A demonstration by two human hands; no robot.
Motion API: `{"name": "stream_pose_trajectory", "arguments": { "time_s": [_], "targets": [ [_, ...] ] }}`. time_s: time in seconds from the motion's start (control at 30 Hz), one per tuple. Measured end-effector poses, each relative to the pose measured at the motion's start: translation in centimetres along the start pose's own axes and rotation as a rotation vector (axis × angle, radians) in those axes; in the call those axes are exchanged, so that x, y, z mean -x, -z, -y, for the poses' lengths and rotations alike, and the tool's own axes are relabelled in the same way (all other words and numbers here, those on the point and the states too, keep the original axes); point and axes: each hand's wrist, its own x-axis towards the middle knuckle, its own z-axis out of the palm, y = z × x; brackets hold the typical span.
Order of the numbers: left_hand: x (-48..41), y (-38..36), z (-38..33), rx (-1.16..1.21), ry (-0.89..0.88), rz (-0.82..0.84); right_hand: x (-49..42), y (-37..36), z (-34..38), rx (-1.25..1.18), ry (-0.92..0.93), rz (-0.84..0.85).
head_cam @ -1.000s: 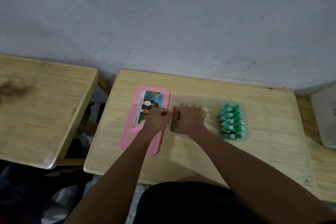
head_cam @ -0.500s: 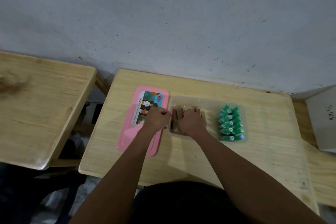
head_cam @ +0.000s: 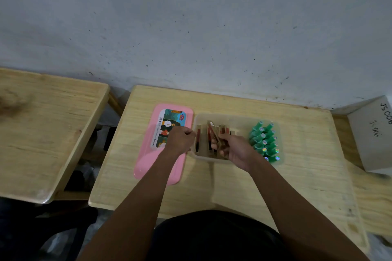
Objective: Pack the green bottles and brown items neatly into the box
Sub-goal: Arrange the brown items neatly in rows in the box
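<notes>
A clear plastic box [head_cam: 237, 117] sits on the middle wooden table. Several green bottles [head_cam: 264, 141] lie in neat rows at its right end. Several brown items [head_cam: 209, 133] with red and black stripes stand at its left end. My right hand [head_cam: 230, 148] is inside the box and grips a few tilted brown items. My left hand [head_cam: 182, 139] is curled at the box's left wall, over the pink lid; whether it holds the rim is unclear.
A pink lid [head_cam: 152, 165] with a picture label lies left of the box. A second wooden table [head_cam: 42, 129] stands further left across a gap. A grey carton [head_cam: 373, 133] with handwriting sits at the right. A wall runs just behind the tables.
My right hand has drawn back to the right and lifted a few brown items, which now tilt in its grip. The left hand stays at the box's left wall.
</notes>
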Motion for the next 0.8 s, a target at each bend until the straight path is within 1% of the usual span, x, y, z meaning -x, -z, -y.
{"name": "stream_pose_trajectory", "arguments": {
  "time_s": [0.17,0.3,0.4,0.47,0.57,0.7,0.8],
  "targets": [
    [0.3,-0.1,-0.2,-0.027,-0.006,-0.018,-0.6,0.6,-0.4,-0.098,-0.031,0.047],
    [0.4,-0.1,-0.2,-0.044,-0.016,-0.030,-0.9,0.6,-0.7,-0.043,0.023,0.038],
    [0.4,-0.2,-0.2,-0.055,-0.014,-0.039,-0.5,0.7,-1.0,0.079,0.110,0.022],
    [0.4,-0.2,-0.2,-0.063,-0.018,-0.048,-0.5,0.5,-1.2,0.143,0.130,0.038],
    [0.4,-0.3,-0.2,-0.062,-0.025,-0.053,-0.7,-0.3,-1.0,0.287,0.120,0.030],
    [0.3,-0.4,-0.1,-0.042,-0.018,-0.064,-0.8,-1.9,-0.1,0.627,0.109,-0.024],
    [0.4,-0.5,-0.1,-0.071,-0.048,-0.073,-1.9,-3.2,-0.4,0.713,0.098,-0.058]
  ]
}}
